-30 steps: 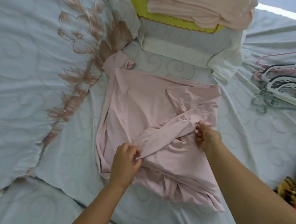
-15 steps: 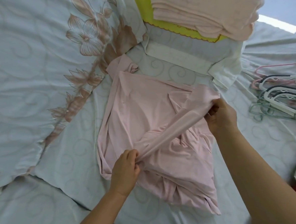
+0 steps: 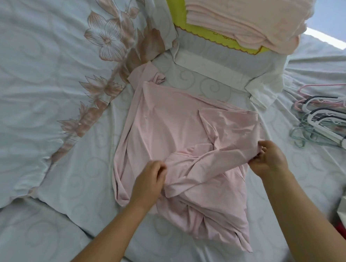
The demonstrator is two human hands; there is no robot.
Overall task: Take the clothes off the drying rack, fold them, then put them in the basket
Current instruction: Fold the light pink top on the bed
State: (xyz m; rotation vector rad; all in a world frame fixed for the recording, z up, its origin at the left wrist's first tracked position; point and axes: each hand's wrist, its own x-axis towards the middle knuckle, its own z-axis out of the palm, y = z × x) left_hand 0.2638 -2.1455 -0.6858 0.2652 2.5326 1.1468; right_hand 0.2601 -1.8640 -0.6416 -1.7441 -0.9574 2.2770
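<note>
Pink sleeve (image 3: 213, 160) spans left grip (image 3: 149, 182) to right grip (image 3: 270, 159).

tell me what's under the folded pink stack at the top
A yellow-green cloth with a scalloped edge lies under the folded pink stack; the rest of it is covered.

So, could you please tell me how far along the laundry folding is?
Done: a stack of folded pink clothes sits at the far end, and empty hangers lie piled on the right. In hand: a pink long-sleeved top lies half folded on the bed; the left hand and right hand pinch its sleeve across the body. Left: finishing this fold and loading the basket, which isn't in view.
</note>
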